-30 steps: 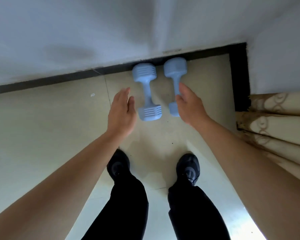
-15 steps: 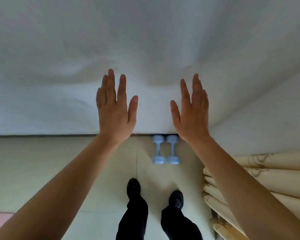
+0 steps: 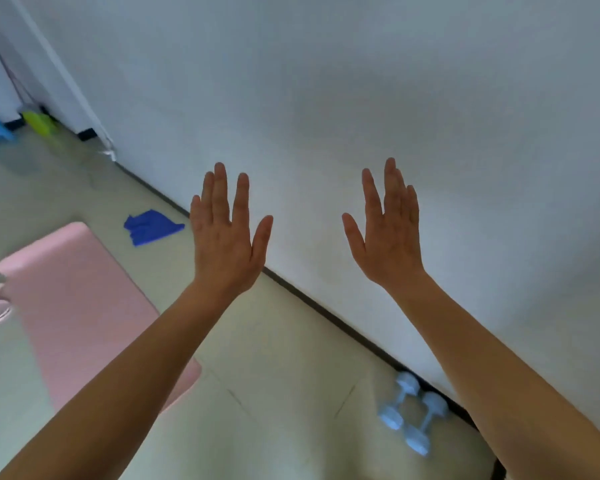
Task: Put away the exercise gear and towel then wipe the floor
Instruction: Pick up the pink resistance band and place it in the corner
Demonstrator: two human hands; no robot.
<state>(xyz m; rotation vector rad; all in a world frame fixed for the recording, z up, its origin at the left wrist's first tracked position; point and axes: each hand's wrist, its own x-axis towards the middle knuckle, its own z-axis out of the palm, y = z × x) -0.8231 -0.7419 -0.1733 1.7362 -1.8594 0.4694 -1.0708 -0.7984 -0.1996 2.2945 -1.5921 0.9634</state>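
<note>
Dumbbells [image 3: 411,412]: released, parked against the wall [image 3: 326,98].
Hands: our left hand [image 3: 224,244] and right hand [image 3: 388,237] are empty, fingers [image 3: 219,192] straight, slightly spread.
Next: towel [image 3: 151,226], farther along the wall.

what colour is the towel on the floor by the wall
Dark blue. The towel shows best in the head view, lying near the wall beyond the pink mat.

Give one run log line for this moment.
left hand open; right hand open; dumbbells by wall; blue towel on floor; pink mat flat
</note>
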